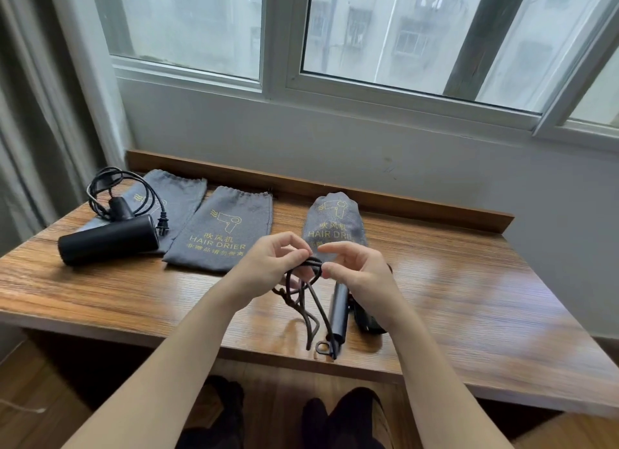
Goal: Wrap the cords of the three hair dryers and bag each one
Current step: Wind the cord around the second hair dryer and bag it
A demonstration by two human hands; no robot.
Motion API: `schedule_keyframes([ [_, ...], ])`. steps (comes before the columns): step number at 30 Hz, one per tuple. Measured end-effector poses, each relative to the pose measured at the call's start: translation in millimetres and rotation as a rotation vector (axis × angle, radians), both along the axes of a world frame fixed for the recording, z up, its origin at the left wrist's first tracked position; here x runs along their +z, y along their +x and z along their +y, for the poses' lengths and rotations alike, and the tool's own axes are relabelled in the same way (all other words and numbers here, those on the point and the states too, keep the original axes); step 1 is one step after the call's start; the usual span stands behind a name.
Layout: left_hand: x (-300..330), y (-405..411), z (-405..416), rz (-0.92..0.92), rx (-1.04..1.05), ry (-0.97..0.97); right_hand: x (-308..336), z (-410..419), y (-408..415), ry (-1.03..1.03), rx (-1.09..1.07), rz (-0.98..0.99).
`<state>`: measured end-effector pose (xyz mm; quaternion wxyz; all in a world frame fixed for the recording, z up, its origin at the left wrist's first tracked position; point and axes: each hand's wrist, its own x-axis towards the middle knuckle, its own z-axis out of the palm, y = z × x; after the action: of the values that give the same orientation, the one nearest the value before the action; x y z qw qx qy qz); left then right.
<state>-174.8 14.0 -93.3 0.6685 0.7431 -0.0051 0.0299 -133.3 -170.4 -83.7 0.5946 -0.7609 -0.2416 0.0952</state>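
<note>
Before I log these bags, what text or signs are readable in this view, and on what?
Middle bag, flat: "吹风机", then "HAIR DRIER", under a yellow dryer pictogram; the small bottom line of Chinese is too blurred to read reliably.
Right bag, filled: same pictogram, "吹风机", then "HAIR DRI", the rest curving out of sight; the lower line is hidden behind the hands.
Left bag: only part of the pictogram shows; no text is readable.
</note>
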Motion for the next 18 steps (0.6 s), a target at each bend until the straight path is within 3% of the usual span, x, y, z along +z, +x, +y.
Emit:
schedule_keyframes([
  [5,10,0,-5,-0.062,0.035,-0.076,-3,-2,1,0.18,0.167,0.333],
  [10,9,0,-6,0.032,-0.012,-0.032,-2,-4,5,-0.035,0.116,0.123],
  [14,14,-5,9,0.117,-0.106,-0.062,-3,-8,5,-0.051,0.204,0.134],
  [16,16,-3,14,0.072,0.028,-0.143,-6,-10,4,0.003,0.175,0.155],
  [18,18,0,18,0.016,0.211,-0.345,-9,-13,3,0.154,0.125,0.245],
])
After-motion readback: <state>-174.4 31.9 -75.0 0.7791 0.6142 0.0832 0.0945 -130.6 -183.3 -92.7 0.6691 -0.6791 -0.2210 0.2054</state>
